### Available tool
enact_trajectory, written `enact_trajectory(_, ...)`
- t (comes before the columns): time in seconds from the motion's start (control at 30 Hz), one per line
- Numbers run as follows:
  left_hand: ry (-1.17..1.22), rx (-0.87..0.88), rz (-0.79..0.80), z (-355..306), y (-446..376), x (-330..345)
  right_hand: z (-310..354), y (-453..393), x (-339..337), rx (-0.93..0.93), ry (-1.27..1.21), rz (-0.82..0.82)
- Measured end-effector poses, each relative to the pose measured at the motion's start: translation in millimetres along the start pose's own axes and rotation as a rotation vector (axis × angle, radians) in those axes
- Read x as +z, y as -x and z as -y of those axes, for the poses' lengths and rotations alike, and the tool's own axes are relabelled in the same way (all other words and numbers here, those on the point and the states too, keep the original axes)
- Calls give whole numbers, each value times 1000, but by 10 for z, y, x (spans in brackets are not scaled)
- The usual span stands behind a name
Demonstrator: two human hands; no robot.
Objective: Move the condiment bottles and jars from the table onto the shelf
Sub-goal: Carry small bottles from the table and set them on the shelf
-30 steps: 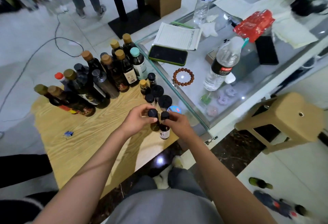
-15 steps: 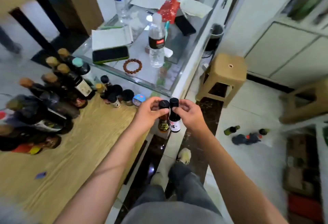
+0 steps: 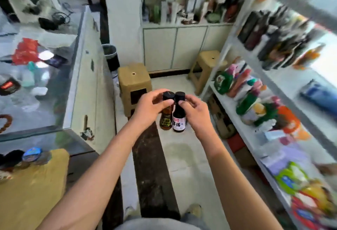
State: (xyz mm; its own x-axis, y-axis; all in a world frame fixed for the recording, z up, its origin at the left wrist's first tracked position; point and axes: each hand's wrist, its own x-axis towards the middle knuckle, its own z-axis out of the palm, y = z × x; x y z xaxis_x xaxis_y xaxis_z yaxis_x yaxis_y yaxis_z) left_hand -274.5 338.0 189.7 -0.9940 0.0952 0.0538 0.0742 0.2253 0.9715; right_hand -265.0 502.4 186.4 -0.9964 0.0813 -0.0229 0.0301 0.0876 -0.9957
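My left hand (image 3: 149, 107) pinches the black cap of a small amber bottle (image 3: 166, 121) with a dark yellow label. My right hand (image 3: 195, 113) pinches the cap of a small dark bottle (image 3: 179, 118) with a white label. Both bottles hang side by side, touching, in mid-air over the floor between the counter and the shelf (image 3: 242, 129) on the right. At the lower left, the corner of the wooden table (image 3: 34, 189) shows a few dark-capped jars (image 3: 16, 158) and one with a blue lid (image 3: 32, 154).
A glass counter (image 3: 73, 91) runs along the left. Two tan plastic stools (image 3: 134, 84) (image 3: 207, 65) and a black bin (image 3: 111, 56) stand on the floor ahead. The white shelf rack on the right is packed with snack bags and dark bottles.
The two small bottles were lifted off the table by their caps. My view has swung right from the table to the aisle and shelf, with both hands still holding the bottles together.
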Motion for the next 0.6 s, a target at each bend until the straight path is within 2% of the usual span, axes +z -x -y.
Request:
enact_trajectory(0.17, 26, 60, 185, -656, -432, 1160, 277, 5, -1320, -61, -53, -182)
enact_trajectory(0.3, 78, 203, 320, -1266, -725, 2120, 466, -20, -2364, -139, -90, -327)
enact_trajectory(0.6, 183, 340, 566, -2388, -1154, 4085, 885, 21, -4212, -335, -147, -658)
